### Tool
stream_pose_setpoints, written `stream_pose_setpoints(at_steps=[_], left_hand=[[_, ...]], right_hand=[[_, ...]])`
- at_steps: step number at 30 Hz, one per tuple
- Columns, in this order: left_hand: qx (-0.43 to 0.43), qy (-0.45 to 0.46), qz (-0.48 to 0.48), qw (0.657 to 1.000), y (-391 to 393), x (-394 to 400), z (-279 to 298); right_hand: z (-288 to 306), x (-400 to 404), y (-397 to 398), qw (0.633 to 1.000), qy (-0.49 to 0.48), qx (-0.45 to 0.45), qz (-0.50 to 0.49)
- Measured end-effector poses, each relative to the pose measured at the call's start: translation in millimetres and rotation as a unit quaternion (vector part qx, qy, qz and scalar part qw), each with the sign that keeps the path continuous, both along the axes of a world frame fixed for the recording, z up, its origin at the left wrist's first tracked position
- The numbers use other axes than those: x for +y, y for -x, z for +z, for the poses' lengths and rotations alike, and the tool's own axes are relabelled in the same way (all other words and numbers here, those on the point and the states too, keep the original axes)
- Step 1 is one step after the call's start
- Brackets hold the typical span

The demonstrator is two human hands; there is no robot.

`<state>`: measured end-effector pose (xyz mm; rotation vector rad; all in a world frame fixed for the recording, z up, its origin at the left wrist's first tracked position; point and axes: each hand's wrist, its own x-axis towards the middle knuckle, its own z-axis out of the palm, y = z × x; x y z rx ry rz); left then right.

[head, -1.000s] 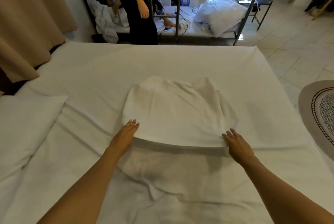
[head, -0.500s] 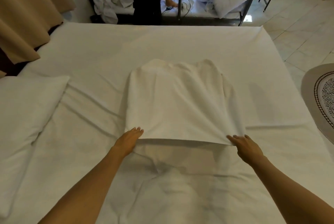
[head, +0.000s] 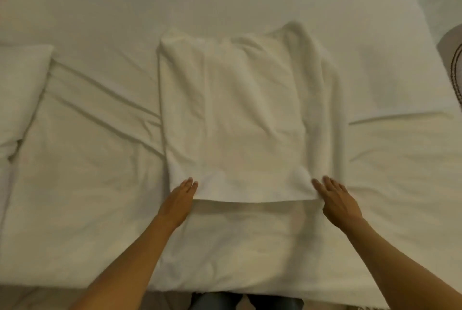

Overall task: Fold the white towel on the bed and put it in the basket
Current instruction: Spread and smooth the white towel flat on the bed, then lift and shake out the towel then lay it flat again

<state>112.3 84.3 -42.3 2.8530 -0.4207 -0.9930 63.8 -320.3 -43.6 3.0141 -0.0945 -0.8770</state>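
The white towel [head: 240, 114] lies lengthwise in the middle of the bed [head: 87, 184], folded over itself. Its upper layer ends in a straight near edge, and a lower layer runs on toward me to the bed's front edge. My left hand [head: 178, 201] pinches the near left corner of the upper layer, fingers on top and thumb hidden beneath. My right hand [head: 336, 197] holds the near right corner the same way. No basket is in view.
A white pillow [head: 20, 84] lies at the left side of the bed. A round rug [head: 453, 64] shows on the floor past the bed's right edge. My legs in jeans [head: 225, 303] stand against the front edge.
Both hands have drawn the towel's upper layer toward me, so its near edge sits closer. My view has tilted down, and the far room and the standing person have left the frame.
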Motion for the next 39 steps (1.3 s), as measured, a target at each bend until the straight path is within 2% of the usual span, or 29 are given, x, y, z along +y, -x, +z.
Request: stream_pose_setpoints(at_steps=[6,14,25,31,39], left_hand=[[0.033,-0.036,-0.024,0.999,7.9,0.1,-43.0],[0.083,-0.095,-0.036,0.991,2.6,-18.2,-43.1],[0.048,-0.025,-0.046,0.997,-28.3,-69.4,-22.0],[0.037,-0.035,-0.076,0.996,-58.4,-84.2,-19.4],[0.025,-0.041,-0.1,0.994,-92.0,-98.3,-24.5]], right_hand=[[-40.6,-2.4,6.3,0.998,0.005,0.052,-0.03],[-43.3,-1.1,6.0,0.997,-0.005,0.072,-0.041],[-13.7,5.8,-5.8,0.992,-0.044,0.088,-0.075],[-13.6,16.0,-13.3,0.99,-0.058,0.044,-0.121],[-22.8,45.0,-16.4,0.982,-0.081,0.04,-0.167]])
